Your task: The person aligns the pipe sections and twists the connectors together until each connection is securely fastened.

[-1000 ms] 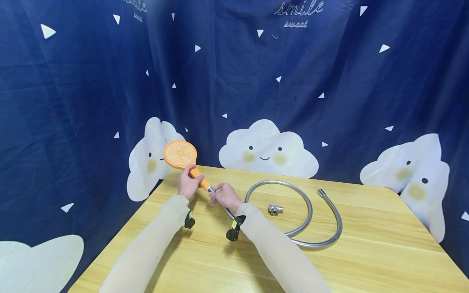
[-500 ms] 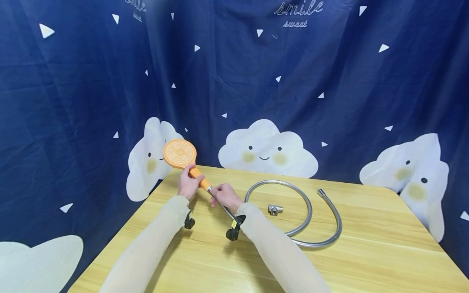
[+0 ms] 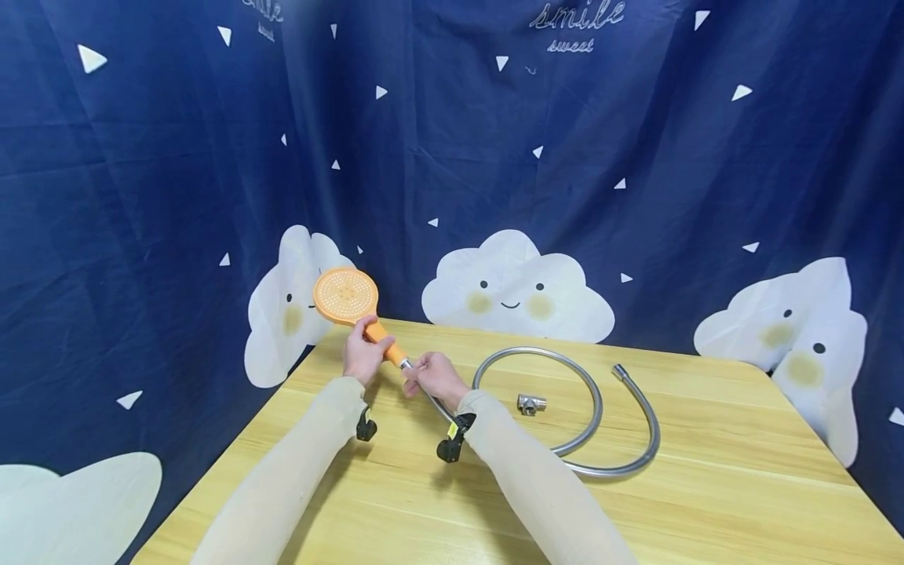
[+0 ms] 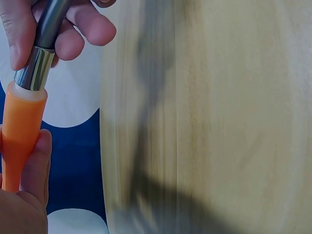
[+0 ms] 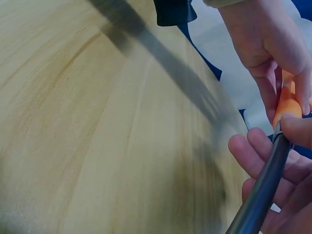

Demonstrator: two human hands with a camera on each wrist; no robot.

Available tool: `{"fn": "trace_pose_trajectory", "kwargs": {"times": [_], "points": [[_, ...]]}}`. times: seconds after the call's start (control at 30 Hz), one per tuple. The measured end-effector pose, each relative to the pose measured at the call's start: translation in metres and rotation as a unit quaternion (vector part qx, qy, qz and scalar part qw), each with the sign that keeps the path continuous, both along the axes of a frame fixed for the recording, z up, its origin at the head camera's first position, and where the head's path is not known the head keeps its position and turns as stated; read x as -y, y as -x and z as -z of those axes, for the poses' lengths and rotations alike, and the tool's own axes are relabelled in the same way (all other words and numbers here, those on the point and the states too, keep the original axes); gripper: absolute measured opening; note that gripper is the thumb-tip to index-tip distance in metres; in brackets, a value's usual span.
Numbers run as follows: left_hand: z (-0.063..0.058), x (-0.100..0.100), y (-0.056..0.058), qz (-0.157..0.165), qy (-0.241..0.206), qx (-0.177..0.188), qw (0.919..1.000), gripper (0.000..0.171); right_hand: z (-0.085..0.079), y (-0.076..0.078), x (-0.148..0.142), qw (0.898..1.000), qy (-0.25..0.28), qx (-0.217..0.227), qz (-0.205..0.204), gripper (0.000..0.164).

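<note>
An orange shower head (image 3: 346, 296) with a round, dotted face is held up over the table's far left corner. My left hand (image 3: 363, 355) grips its handle (image 4: 20, 131). At the handle's lower end sits the metal end fitting (image 4: 35, 69) of a grey shower hose (image 3: 599, 408), against a pale ring. My right hand (image 3: 436, 380) pinches this fitting between thumb and fingers; the thumb lies along it in the left wrist view. Whether the thread is fully engaged is hidden. From the right hand the hose runs down in a loop onto the table.
A small metal tee valve (image 3: 530, 404) lies inside the hose loop. The hose's free end (image 3: 619, 371) rests farther right on the wooden table (image 3: 741, 471). A dark blue curtain (image 3: 452, 157) with cloud prints hangs behind and at the sides.
The right thumb and fingers have shifted slightly around the hose fitting. The shower head's face has moved up and left a trace. The left hand keeps its grip.
</note>
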State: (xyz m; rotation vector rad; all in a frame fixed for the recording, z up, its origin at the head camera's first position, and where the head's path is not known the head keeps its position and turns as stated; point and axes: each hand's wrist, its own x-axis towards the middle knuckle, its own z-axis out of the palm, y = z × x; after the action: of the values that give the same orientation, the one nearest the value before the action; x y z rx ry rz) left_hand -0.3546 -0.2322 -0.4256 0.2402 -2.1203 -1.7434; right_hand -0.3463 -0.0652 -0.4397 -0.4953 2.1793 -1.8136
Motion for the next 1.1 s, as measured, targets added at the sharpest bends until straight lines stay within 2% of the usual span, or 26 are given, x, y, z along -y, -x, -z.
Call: {"fn": "trace_pose_trajectory", "kwargs": {"times": [0.17, 0.3, 0.77, 1.0, 1.1], "points": [[-0.0018, -0.0008, 0.0001, -0.001, 0.006, -0.001, 1.0000, 0.058, -0.0012, -0.0002, -0.0006, 1.000, -0.007, 0.006, -0.004, 0.029], [-0.0017, -0.0012, -0.0003, -0.001, 0.004, -0.003, 1.0000, 0.057, -0.0033, -0.0041, -0.0007, 1.000, -0.019, 0.004, 0.006, 0.034], [-0.0028, -0.0030, 0.0011, 0.000, -0.016, -0.008, 0.9998, 0.058, -0.0031, -0.0014, -0.0019, 1.000, -0.016, -0.008, 0.025, 0.015], [-0.0025, -0.0030, -0.0004, -0.005, -0.017, -0.022, 0.9996, 0.056, -0.0049, -0.0031, -0.0019, 0.999, -0.040, -0.011, 0.012, 0.033], [-0.0033, -0.0033, -0.0013, -0.007, -0.016, -0.021, 0.9996, 0.056, -0.0038, -0.0027, -0.0025, 0.999, -0.040, -0.011, 0.017, 0.033]]}}
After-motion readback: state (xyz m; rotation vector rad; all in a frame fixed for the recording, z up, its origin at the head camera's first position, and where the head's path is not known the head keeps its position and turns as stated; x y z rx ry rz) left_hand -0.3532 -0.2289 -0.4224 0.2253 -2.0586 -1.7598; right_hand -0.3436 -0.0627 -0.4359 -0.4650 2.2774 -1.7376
